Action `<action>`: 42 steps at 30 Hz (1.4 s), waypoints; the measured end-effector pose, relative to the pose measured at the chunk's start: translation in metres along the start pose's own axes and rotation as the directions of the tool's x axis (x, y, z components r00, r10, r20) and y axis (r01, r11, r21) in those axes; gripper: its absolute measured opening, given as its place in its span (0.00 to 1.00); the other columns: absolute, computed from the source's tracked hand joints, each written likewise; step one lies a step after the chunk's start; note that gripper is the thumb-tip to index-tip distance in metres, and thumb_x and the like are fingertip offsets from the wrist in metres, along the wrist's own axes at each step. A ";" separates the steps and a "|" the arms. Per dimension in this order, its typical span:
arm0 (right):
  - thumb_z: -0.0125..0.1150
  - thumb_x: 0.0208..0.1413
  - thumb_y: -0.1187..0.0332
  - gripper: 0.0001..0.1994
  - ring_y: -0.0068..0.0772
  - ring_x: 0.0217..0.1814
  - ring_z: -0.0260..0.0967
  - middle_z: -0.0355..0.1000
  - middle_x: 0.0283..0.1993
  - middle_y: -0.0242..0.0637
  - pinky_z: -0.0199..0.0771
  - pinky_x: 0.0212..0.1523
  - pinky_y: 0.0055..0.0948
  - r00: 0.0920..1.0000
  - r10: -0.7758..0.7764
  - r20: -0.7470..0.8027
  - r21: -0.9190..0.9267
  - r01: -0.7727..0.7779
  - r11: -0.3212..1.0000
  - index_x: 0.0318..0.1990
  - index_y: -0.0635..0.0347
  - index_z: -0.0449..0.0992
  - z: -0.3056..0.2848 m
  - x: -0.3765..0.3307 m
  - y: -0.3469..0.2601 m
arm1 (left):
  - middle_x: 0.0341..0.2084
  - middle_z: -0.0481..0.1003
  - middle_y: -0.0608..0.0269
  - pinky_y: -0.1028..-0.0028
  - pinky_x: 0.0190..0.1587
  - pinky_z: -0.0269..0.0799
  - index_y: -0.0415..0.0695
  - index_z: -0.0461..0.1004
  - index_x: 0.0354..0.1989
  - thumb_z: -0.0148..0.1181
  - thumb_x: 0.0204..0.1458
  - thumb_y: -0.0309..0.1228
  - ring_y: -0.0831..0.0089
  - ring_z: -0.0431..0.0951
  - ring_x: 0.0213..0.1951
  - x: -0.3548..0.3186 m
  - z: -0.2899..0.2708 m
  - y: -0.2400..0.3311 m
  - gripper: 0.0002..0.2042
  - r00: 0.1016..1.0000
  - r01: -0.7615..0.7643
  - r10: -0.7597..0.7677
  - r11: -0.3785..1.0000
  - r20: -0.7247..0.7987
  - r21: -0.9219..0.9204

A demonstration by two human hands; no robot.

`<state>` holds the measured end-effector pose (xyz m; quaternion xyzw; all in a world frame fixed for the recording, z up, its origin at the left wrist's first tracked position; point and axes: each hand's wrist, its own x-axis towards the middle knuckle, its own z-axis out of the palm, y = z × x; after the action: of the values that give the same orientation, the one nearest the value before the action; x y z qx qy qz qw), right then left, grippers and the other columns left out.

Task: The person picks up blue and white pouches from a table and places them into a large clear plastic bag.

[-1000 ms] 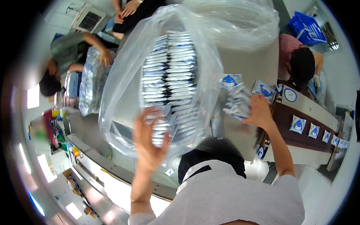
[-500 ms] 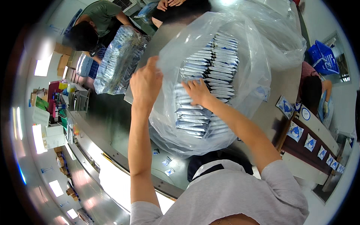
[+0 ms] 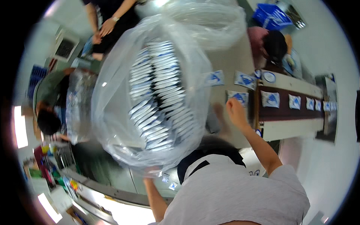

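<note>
At the right side of the worktop [image 3: 233, 58], right hand [image 3: 235, 112] with fingers curled in, right up at the near edge of a white-and-blue packet [image 3: 238, 96]. Low under the near end of a big clear bag [image 3: 112, 101], left hand [image 3: 152, 171], blurred and partly behind the film. Cannot fairly tell, given that blur, a grip from a mere touch at the right, nor open from closed at the left.

Inside the big clear bag, straight ahead on the worktop: two long rows of packets [image 3: 168, 80], set on edge side by side, with a dark gap between. Beyond the right hand, a second loose packet [image 3: 245, 80], flat near the conveyor [image 3: 285, 115]; to its left, a third loose packet [image 3: 216, 77], just at the bag's side. Along the brown belt, a single line of packets [image 3: 270, 99], spaced apart.

Behind the bag, more crumpled clear plastic [image 3: 210, 24]. At the far right, a person in pink [image 3: 258, 43], close to a blue basket [image 3: 272, 17]. At the far left, a person in green [image 3: 48, 86], bent beside another filled clear bag [image 3: 80, 108].
</note>
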<state>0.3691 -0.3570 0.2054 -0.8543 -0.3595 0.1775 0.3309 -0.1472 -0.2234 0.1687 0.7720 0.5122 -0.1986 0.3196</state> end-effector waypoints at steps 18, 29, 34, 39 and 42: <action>0.53 0.48 0.63 0.09 0.47 0.38 0.69 0.71 0.33 0.42 0.69 0.38 0.41 0.966 0.136 0.218 -0.061 -0.126 0.990 0.32 0.57 0.73 -0.080 -0.088 0.132 | 0.66 0.36 0.42 0.53 0.65 0.41 0.35 0.38 0.66 0.62 0.36 0.32 0.42 0.44 0.64 0.130 0.127 0.374 0.49 0.828 -0.402 0.449 0.893 -0.336 0.204; 0.60 0.44 0.72 0.19 0.42 0.50 0.64 0.65 0.49 0.34 0.67 0.44 0.41 0.977 0.207 0.044 -0.665 -0.126 0.736 0.46 0.52 0.66 -0.309 -0.023 0.318 | 0.67 0.37 0.46 0.47 0.63 0.42 0.35 0.39 0.66 0.62 0.35 0.30 0.37 0.40 0.64 0.124 0.126 0.382 0.48 0.796 -0.509 0.567 0.817 -0.213 0.271; 0.71 0.33 0.70 0.32 0.39 0.54 0.62 0.65 0.48 0.31 0.63 0.48 0.47 0.931 0.192 0.310 -0.628 0.049 0.776 0.51 0.47 0.65 -0.298 -0.010 0.335 | 0.66 0.37 0.44 0.46 0.63 0.40 0.37 0.42 0.65 0.61 0.38 0.30 0.41 0.38 0.66 0.118 0.115 0.408 0.45 0.827 -0.445 0.525 0.829 -0.199 0.340; 0.71 0.34 0.62 0.27 0.44 0.55 0.60 0.64 0.48 0.38 0.61 0.52 0.43 0.790 0.097 0.606 -0.456 0.245 0.856 0.44 0.59 0.70 -0.263 0.040 0.276 | 0.55 0.60 0.48 0.60 0.60 0.56 0.37 0.55 0.59 0.59 0.44 0.27 0.54 0.59 0.58 0.099 0.132 0.426 0.31 0.772 -0.622 0.635 0.748 -0.023 -0.233; 0.71 0.36 0.63 0.25 0.48 0.59 0.57 0.63 0.53 0.46 0.60 0.56 0.37 0.747 -0.212 0.630 0.029 0.251 0.968 0.42 0.65 0.70 -0.197 0.072 0.221 | 0.47 0.65 0.54 0.66 0.55 0.63 0.39 0.61 0.53 0.58 0.48 0.27 0.62 0.66 0.52 0.108 0.176 0.449 0.22 0.890 -0.024 0.372 0.618 0.265 -0.786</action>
<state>0.6343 -0.5056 0.1889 -0.7038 -0.5573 0.3991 0.1865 0.3110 -0.3956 0.1045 0.5582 0.3791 -0.0806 0.7336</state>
